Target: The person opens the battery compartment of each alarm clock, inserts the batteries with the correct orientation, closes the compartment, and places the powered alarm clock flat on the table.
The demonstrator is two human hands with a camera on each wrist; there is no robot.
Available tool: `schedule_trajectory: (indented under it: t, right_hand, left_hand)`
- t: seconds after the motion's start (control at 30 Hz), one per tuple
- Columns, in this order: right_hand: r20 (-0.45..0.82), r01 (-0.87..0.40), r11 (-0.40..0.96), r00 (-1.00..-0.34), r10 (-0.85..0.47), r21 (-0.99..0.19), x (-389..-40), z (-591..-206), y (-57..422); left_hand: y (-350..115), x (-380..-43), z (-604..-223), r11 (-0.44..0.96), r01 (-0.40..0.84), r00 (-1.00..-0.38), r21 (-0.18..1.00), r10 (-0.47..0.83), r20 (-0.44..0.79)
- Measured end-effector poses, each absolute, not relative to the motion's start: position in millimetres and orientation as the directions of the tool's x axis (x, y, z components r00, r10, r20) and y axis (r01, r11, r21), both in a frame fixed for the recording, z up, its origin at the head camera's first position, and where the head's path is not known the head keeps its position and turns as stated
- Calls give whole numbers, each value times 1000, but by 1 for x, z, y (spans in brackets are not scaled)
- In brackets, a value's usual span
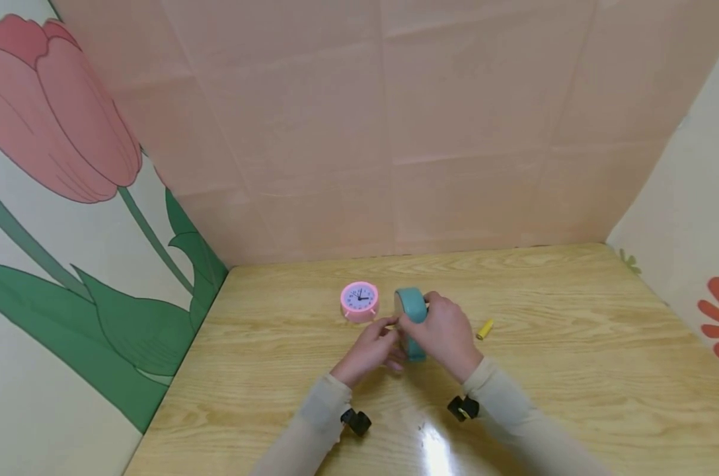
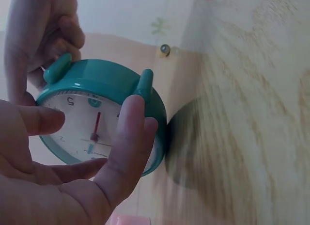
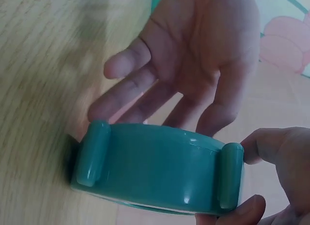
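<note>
A teal alarm clock stands on its edge on the table, its white dial turned to the left hand. My right hand grips the clock's upper end, with thumb and fingers on either side of the rim. My left hand is at the dial, fingers spread and touching its front. The right wrist view shows the clock's rim and two stubby feet, while the dial is hidden there.
A pink alarm clock sits just left of the teal one, dial up. To the right of the right hand lies a yellow battery. Pink sheeting covers the wall behind the wooden table; printed panels flank both sides.
</note>
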State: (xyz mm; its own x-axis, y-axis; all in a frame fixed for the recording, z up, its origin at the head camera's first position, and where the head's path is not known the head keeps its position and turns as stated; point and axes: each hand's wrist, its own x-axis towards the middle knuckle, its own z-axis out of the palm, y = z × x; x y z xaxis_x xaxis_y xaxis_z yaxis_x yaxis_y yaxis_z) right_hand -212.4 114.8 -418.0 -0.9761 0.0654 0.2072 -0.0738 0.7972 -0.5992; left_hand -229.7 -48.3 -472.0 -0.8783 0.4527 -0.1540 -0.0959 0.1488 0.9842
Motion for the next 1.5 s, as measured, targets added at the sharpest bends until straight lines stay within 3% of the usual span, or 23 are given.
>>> schedule_trajectory:
  t: [0.3, 0.53, 0.97, 1.27, 1.5]
  right_hand:
    - [201, -71, 804, -978, 62, -590, -210, -417, 113]
    - [220, -105, 816, -975, 28, -568, -207, -418, 113]
    - [228, -209, 752, -970, -80, -626, -202, -417, 107]
    - [283, -391, 711, -920, -273, -585, -205, -431, 110]
    - [224, -361, 729, -933, -283, -581, -209, -438, 112]
  left_hand:
    - [-49, -227, -459, 154, -52, -907, 987, 406, -111]
    - [-45, -221, -446, 182, 53, -944, 982, 330, -10]
    - [-53, -218, -440, 299, 165, -942, 940, 329, 61]
    - [-64, -220, -447, 327, 151, -955, 933, 291, 53]
    - [-69, -224, -460, 297, 58, -960, 953, 280, -29]
